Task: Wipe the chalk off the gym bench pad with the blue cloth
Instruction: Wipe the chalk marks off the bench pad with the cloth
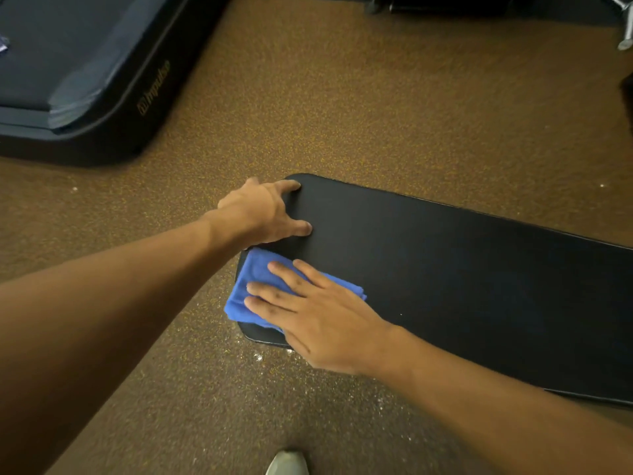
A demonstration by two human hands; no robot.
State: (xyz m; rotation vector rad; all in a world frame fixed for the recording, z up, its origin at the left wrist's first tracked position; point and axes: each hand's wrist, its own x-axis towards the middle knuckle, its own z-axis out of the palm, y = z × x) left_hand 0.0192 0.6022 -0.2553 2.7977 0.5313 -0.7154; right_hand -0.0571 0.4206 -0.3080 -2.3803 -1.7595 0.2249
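The black gym bench pad (445,269) runs from the middle of the view off to the right. A folded blue cloth (253,279) lies on its near left corner and hangs a little over the end. My right hand (318,313) presses flat on the cloth with straight fingers pointing left. My left hand (263,210) rests on the pad's far left corner, fingers spread over the rounded end and thumb on top. Little chalk shows on the pad; a faint bluish smear lies to the right.
Brown speckled rubber floor (342,97) surrounds the bench, with white chalk specks (258,356) below the pad's left end. A dark treadmill base (102,80) stands at upper left. My shoe tip (287,462) shows at the bottom edge. Dark equipment lies along the top right.
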